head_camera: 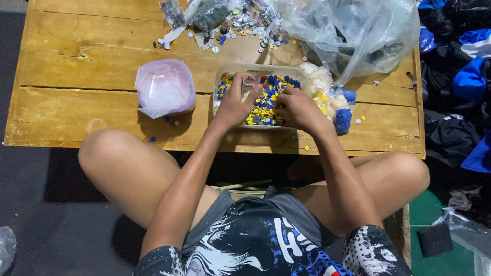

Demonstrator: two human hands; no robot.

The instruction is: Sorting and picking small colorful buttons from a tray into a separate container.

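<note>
A clear plastic tray (221,74) sits on a low wooden table (76,66), full of small yellow, blue and red buttons (265,102). My left hand (236,102) rests in the tray's left half and pinches a small clear plastic bag (250,81) above the buttons. Over the tray's right half my right hand (296,108) is curled, its fingertips down among the buttons; what they pinch is hidden.
A stack of small clear bags in a pinkish plastic wrap (164,88) lies left of the tray. Filled packets of yellow, white and blue buttons (335,105) lie at its right. A large crumpled clear bag (353,30) and scattered buttons (240,28) fill the far edge. Dark and blue clothes (460,76) pile at right.
</note>
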